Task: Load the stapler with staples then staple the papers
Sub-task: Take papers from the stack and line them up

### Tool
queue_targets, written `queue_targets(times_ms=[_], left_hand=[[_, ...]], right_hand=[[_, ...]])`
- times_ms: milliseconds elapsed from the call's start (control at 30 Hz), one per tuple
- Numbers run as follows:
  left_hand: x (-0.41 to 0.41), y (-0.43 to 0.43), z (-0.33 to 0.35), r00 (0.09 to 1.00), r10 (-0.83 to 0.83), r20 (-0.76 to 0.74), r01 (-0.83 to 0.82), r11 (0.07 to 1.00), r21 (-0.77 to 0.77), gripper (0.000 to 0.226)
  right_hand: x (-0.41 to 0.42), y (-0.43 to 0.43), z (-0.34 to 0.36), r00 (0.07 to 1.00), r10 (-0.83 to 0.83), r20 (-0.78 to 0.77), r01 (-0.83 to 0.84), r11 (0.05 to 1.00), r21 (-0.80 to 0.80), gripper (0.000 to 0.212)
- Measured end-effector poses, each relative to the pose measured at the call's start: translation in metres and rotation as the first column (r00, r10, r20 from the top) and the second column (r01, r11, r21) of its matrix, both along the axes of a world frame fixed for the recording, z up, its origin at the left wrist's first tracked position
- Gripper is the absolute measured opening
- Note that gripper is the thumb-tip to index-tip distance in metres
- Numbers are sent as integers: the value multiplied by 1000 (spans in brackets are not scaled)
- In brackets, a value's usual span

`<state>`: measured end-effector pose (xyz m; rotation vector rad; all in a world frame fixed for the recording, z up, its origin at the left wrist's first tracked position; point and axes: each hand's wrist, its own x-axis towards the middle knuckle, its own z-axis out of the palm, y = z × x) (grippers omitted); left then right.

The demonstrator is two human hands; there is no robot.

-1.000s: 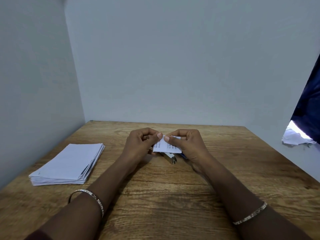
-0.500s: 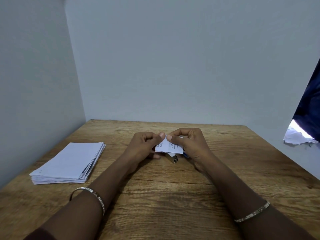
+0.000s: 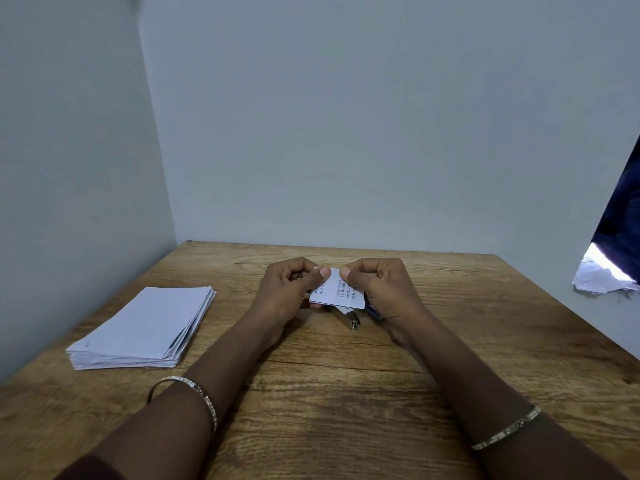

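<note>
A small white printed paper slip (image 3: pixel 337 292) is held up over the middle of the wooden table (image 3: pixel 346 393). My left hand (image 3: pixel 289 292) pinches its left top edge and my right hand (image 3: pixel 384 287) pinches its right top edge, thumbs nearly meeting. Under the slip lies a metal stapler (image 3: pixel 348 317); only its shiny near end shows, with a dark blue part (image 3: pixel 374 310) by my right hand. A stack of white papers (image 3: pixel 145 329) lies flat on the table's left side.
Grey walls close the table on the left and at the back. At the right edge hang a dark blue cloth (image 3: pixel 623 216) and some crumpled white paper (image 3: pixel 602 278) beyond the table.
Both hands have lifted the slip slightly and turned it more upright toward me. The stapler and the paper stack have not moved.
</note>
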<state>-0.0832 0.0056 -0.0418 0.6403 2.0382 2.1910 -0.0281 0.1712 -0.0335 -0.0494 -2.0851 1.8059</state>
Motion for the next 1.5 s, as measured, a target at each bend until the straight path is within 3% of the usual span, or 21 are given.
queue_targets(times_ms=[400,667,767,933,1000,1067,1133,1233,1300,1400,1500], left_hand=[[1,-2,3,999,-19,45,20,1000,-14,19],[-4,-9,6,997,18,70,-19,1000,20,16],[-5,-11,7,996,44,76,-44,999,-1,17],[1,-7,6,996,-38,83,40,999,-15,17],[1,-6,6,996,-54,68,54,999,0,19],[0,-7,6,999,-21,47,21,1000,4,22],[-2,-9,6,998,51,22,-52,999,14,21],[-6,-11,6,980,201,-6,-201,980,12,20],[-8,-12,6,959,278,-52,-279,960,-22,20],[-9,-12,5,948,308,-79,-309,951,3,20],[-9,-13,4,951,290,-107,-292,956,-5,18]], right_hand=[[2,4,0,997,-53,61,55,998,-22,27],[4,-1,-2,999,23,40,-22,999,-30,24],[3,-5,-3,999,-21,39,22,999,-27,24],[5,2,0,986,-164,-31,167,980,110,22],[5,5,2,984,-176,-34,178,981,81,22],[5,3,3,989,-144,-19,145,989,28,23],[5,-1,2,988,-154,-30,157,982,108,27],[6,-8,-2,972,-210,-101,233,876,422,33],[10,-11,0,970,-207,-126,242,800,550,31],[13,-14,2,976,-202,-85,195,624,757,40],[12,-16,3,975,-222,-15,127,500,856,40]])
